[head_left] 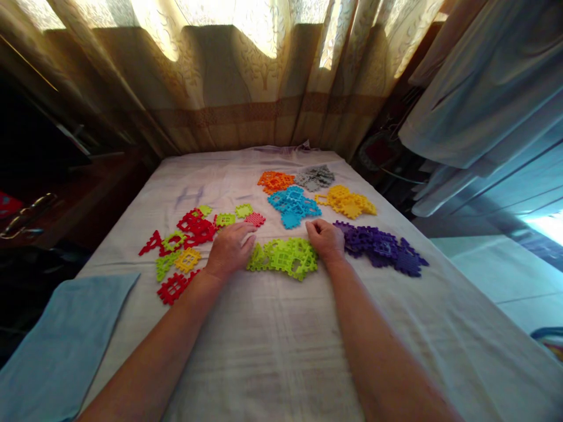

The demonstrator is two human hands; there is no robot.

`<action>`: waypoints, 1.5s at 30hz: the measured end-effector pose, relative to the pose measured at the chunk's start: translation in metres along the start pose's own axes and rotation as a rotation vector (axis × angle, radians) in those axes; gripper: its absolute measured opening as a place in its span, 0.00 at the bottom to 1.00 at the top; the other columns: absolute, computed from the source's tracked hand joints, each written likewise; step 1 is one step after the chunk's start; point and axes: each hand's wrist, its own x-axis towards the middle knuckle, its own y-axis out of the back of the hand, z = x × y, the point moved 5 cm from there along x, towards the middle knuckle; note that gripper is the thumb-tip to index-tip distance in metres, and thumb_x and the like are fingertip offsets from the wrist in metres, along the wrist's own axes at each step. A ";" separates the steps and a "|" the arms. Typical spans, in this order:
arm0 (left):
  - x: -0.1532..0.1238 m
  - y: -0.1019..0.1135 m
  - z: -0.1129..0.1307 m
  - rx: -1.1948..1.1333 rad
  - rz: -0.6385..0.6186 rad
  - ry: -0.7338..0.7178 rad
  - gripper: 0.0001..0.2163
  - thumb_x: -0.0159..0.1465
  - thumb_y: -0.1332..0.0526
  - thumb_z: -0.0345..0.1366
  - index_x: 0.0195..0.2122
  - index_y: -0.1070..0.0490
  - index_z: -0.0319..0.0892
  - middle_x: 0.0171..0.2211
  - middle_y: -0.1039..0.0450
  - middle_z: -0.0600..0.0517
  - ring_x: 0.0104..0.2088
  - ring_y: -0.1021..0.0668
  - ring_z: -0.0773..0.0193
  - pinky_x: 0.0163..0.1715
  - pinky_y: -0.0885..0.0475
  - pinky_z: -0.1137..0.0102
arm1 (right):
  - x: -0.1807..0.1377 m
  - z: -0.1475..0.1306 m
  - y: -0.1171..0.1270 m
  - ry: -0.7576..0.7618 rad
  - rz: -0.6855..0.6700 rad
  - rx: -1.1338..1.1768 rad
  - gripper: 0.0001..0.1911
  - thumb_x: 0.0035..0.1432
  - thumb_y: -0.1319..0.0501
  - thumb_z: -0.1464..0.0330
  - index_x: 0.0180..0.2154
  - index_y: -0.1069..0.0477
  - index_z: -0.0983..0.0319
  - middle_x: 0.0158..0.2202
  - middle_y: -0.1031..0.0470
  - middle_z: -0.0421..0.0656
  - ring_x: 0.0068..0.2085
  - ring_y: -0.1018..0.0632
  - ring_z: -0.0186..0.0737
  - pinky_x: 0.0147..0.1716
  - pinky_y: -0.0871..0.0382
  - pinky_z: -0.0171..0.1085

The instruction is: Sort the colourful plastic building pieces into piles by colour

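Note:
A pile of lime green interlocking plastic tiles (285, 256) lies on the white cloth (272, 340) between my two hands. My left hand (229, 249) rests at the pile's left edge, fingers together and curled down on the cloth, nothing visibly held. My right hand (326, 239) sits at the pile's right edge, fingers curled down against the tiles. Sorted piles lie beyond: blue (292, 206), orange (275, 181), grey (314, 177), yellow (347, 202), purple (380, 243). A mixed scatter of red, green and yellow tiles (189, 240) lies to the left.
A light blue folded cloth (57, 346) lies at the front left. Beige curtains (246, 76) hang behind the surface. Dark wooden furniture (44, 199) stands on the left. Pale hanging fabric (488, 99) is on the right, with floor below it.

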 end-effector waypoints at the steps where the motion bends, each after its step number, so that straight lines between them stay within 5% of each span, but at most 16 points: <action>1: 0.007 0.001 -0.012 0.053 -0.024 0.041 0.11 0.65 0.44 0.36 0.45 0.24 0.43 0.48 0.21 0.47 0.49 0.22 0.57 0.54 0.29 0.60 | 0.000 0.000 0.000 -0.001 0.001 0.002 0.18 0.62 0.47 0.57 0.31 0.23 0.59 0.28 0.21 0.44 0.30 0.25 0.41 0.31 0.41 0.35; 6: 0.046 0.005 -0.053 0.329 -0.225 0.225 0.20 0.64 0.44 0.37 0.56 0.30 0.40 0.55 0.26 0.43 0.55 0.26 0.52 0.57 0.32 0.59 | -0.001 0.000 0.000 0.005 0.019 0.018 0.18 0.61 0.47 0.57 0.29 0.23 0.59 0.27 0.21 0.44 0.30 0.25 0.40 0.30 0.42 0.34; 11: 0.070 -0.006 -0.063 0.447 -0.411 0.278 0.21 0.63 0.42 0.40 0.57 0.29 0.42 0.55 0.27 0.42 0.55 0.25 0.49 0.54 0.31 0.58 | 0.000 0.000 -0.001 0.020 0.020 0.014 0.18 0.61 0.47 0.57 0.29 0.24 0.59 0.26 0.21 0.43 0.28 0.25 0.39 0.28 0.43 0.34; 17: 0.078 -0.022 -0.069 0.422 -0.448 0.297 0.19 0.61 0.40 0.43 0.51 0.25 0.44 0.51 0.23 0.42 0.52 0.23 0.49 0.50 0.29 0.61 | -0.001 -0.002 0.001 0.024 0.013 -0.004 0.18 0.62 0.47 0.58 0.30 0.24 0.59 0.28 0.21 0.44 0.30 0.24 0.40 0.29 0.42 0.34; 22: 0.075 -0.007 -0.071 0.408 -0.379 0.327 0.25 0.62 0.40 0.42 0.59 0.32 0.39 0.55 0.27 0.38 0.54 0.25 0.48 0.53 0.30 0.60 | -0.001 -0.003 0.002 0.005 -0.011 -0.010 0.18 0.62 0.47 0.58 0.31 0.23 0.59 0.28 0.21 0.44 0.31 0.24 0.41 0.30 0.40 0.35; 28: 0.035 0.011 -0.027 0.076 -0.059 0.153 0.25 0.61 0.38 0.42 0.59 0.33 0.43 0.53 0.26 0.44 0.53 0.25 0.54 0.57 0.32 0.59 | -0.001 -0.004 0.004 -0.019 -0.019 -0.012 0.17 0.62 0.46 0.58 0.31 0.23 0.58 0.29 0.20 0.44 0.31 0.24 0.41 0.30 0.41 0.35; 36: -0.025 -0.019 0.062 -0.175 -0.059 -0.033 0.25 0.58 0.34 0.37 0.57 0.33 0.43 0.53 0.26 0.44 0.52 0.24 0.54 0.55 0.29 0.57 | -0.002 -0.004 0.004 -0.002 -0.011 -0.010 0.18 0.62 0.46 0.58 0.32 0.22 0.59 0.30 0.20 0.44 0.30 0.25 0.40 0.29 0.42 0.34; 41: -0.025 -0.024 0.072 -0.173 -0.060 -0.059 0.26 0.59 0.34 0.38 0.59 0.34 0.44 0.53 0.26 0.43 0.53 0.25 0.53 0.55 0.30 0.56 | -0.001 -0.003 0.003 0.002 0.003 0.002 0.18 0.61 0.46 0.57 0.31 0.23 0.59 0.29 0.20 0.44 0.30 0.25 0.40 0.28 0.43 0.34; 45: -0.021 -0.018 0.054 -0.149 -0.020 -0.056 0.23 0.62 0.37 0.42 0.58 0.33 0.43 0.53 0.26 0.43 0.53 0.25 0.54 0.56 0.30 0.58 | 0.000 -0.001 0.003 0.004 0.004 0.005 0.18 0.61 0.46 0.57 0.31 0.23 0.59 0.28 0.21 0.43 0.29 0.26 0.39 0.28 0.44 0.34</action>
